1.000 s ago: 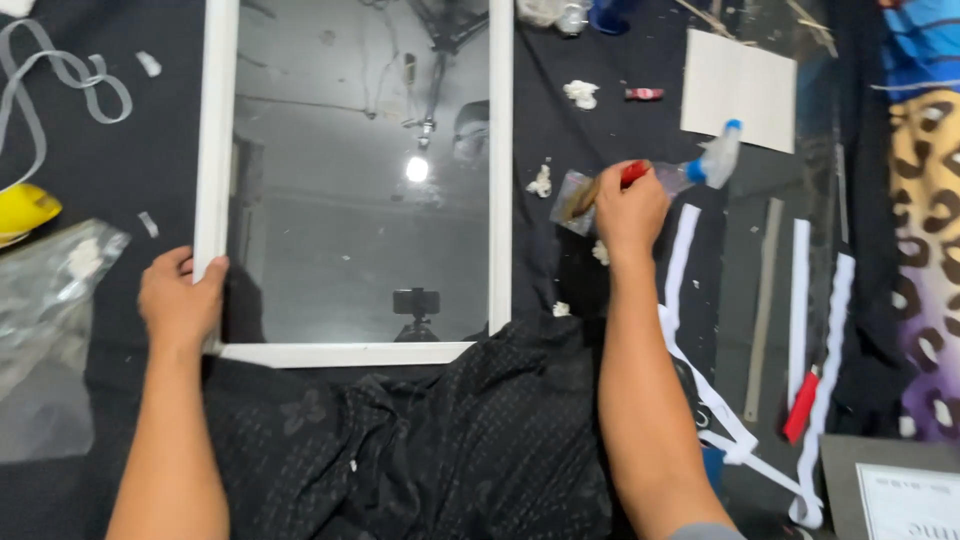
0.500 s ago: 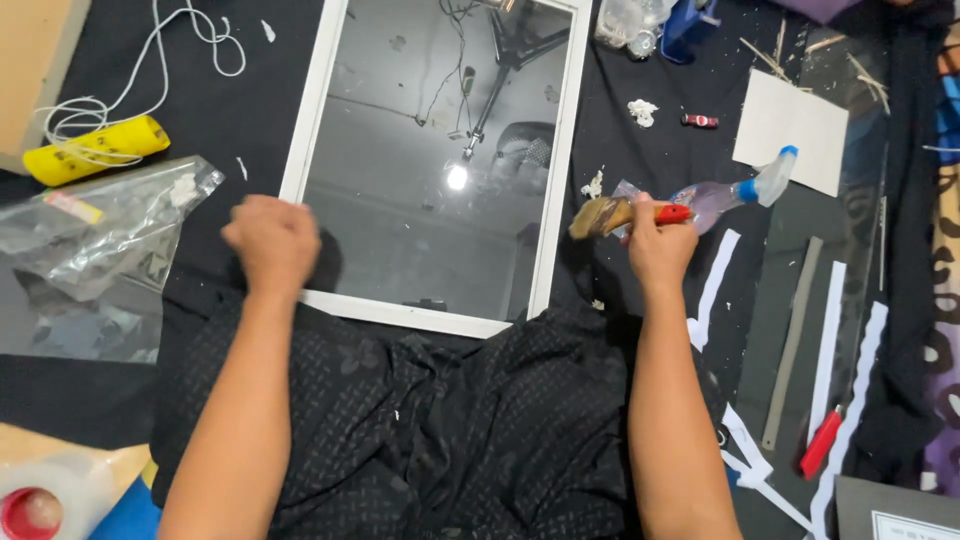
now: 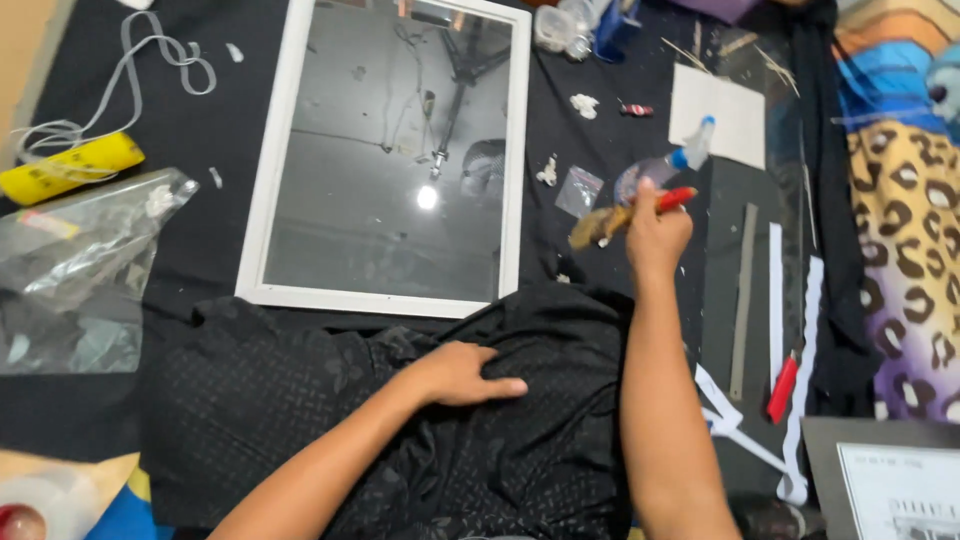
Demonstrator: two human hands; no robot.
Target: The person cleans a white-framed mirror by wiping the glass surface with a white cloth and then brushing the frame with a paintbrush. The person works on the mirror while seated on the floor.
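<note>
Right now my right hand (image 3: 655, 235) is clamped on a paintbrush (image 3: 625, 215) with a red handle, its bristles pointing left, held just right of the white-framed mirror (image 3: 392, 165). My left hand (image 3: 460, 373) lies flat on the black cloth (image 3: 330, 420) over my lap, fingers together and resting, holding nothing. All of it sits on a black sheet (image 3: 190, 130) spread over the floor. Just beyond the brush lies a clear plastic bottle (image 3: 665, 170) with a blue cap, beside a white sheet of paper (image 3: 728, 115). To the right lie white strips (image 3: 775, 275), a grey strip (image 3: 742, 300) and a red-handled cutter (image 3: 782, 388). Far left lie a yellow tube (image 3: 70, 168), a looped white cord (image 3: 150, 70) and a crumpled clear plastic bag (image 3: 75, 260); what the bag holds I cannot tell.
</note>
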